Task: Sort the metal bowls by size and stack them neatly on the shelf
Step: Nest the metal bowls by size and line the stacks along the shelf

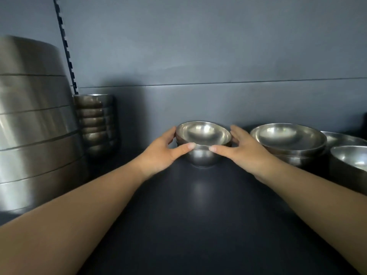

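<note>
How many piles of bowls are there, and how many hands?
Bowl piles: 5 - big pile, small pile, held pile, wide pile, far-right bowls, partly cut off
Hands: 2 - left hand, right hand
Total: 7

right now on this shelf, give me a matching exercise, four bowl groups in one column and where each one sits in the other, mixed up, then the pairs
Things
1. tall stack of large bowls
2. stack of small dark bowls
3. small bowl stack
4. wide shallow bowl stack

Places
A. between the left hand and right hand
B. far left, nearest the camera
C. just right of the right hand
D. back left, below the slotted wall rail

Pairs: 1-B, 2-D, 3-A, 4-C
</note>
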A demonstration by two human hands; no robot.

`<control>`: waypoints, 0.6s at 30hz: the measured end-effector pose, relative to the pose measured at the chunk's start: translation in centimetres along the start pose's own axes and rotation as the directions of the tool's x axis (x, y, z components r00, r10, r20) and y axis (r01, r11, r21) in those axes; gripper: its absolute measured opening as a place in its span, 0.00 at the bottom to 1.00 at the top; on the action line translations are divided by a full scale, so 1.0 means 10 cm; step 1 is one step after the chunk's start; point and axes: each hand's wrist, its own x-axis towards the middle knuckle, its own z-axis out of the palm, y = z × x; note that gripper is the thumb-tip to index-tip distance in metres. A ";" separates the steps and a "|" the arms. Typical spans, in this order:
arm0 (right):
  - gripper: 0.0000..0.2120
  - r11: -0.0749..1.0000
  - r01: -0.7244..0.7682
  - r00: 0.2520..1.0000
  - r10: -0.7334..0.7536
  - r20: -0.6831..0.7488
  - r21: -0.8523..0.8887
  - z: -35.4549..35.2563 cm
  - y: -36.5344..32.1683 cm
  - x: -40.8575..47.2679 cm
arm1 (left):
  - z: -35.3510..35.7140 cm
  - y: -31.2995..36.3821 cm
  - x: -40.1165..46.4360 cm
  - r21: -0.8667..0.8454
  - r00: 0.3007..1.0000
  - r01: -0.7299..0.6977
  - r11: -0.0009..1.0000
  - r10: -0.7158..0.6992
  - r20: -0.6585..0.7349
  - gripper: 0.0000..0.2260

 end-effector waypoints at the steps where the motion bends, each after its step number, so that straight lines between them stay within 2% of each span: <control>1: 0.23 0.999 0.013 1.000 -0.013 -0.015 0.030 0.01 -0.02 -0.01 | -0.01 -0.02 0.00 -0.028 1.000 -0.013 1.000 0.013 -0.016 0.33; 6: 0.37 0.992 0.030 0.994 -0.017 -0.104 0.125 0.05 -0.05 0.00 | 0.00 -0.03 0.01 -0.116 0.999 -0.043 0.992 0.040 -0.025 0.14; 9: 0.30 0.989 0.015 0.997 -0.004 -0.075 0.147 0.07 0.00 -0.02 | 0.04 -0.05 0.01 -0.153 0.999 -0.054 0.987 0.053 -0.014 0.11; 13: 0.17 0.979 -0.050 0.999 0.052 -0.007 0.198 0.08 0.01 -0.04 | 0.06 -0.01 -0.02 -0.197 0.999 -0.043 0.979 0.041 -0.016 0.12; 18: 0.16 0.966 -0.081 0.996 0.072 0.045 0.246 0.23 -0.04 -0.06 | -0.07 -0.08 -0.08 -0.151 0.999 0.041 0.988 -0.044 -0.018 0.19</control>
